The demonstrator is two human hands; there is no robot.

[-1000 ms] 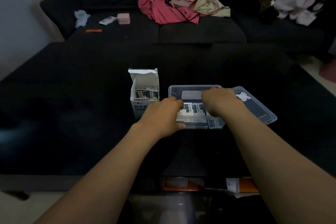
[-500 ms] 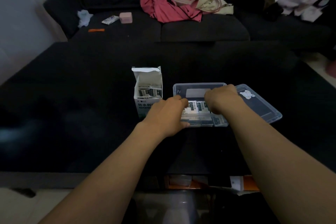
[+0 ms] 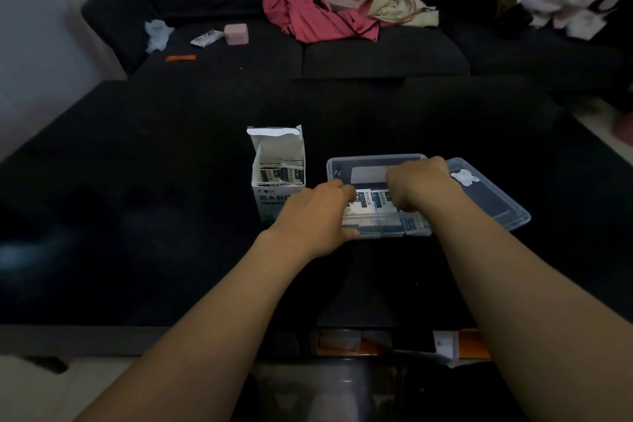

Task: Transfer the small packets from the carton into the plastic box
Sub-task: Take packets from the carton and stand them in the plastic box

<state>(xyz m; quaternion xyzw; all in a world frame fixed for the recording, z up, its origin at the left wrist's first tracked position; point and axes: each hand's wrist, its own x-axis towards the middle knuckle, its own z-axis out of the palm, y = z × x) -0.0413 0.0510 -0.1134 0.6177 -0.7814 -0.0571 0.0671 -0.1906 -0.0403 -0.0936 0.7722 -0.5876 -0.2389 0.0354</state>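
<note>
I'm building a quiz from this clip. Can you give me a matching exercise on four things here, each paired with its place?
Things:
1. carton
2. plastic box
3. lid
4. pink garment

Places:
A. on the sofa at the back
B. against the box's right side
C. left of the box, flap open
D. under both hands

Pairs: 1-C, 2-D, 3-B, 4-A
</note>
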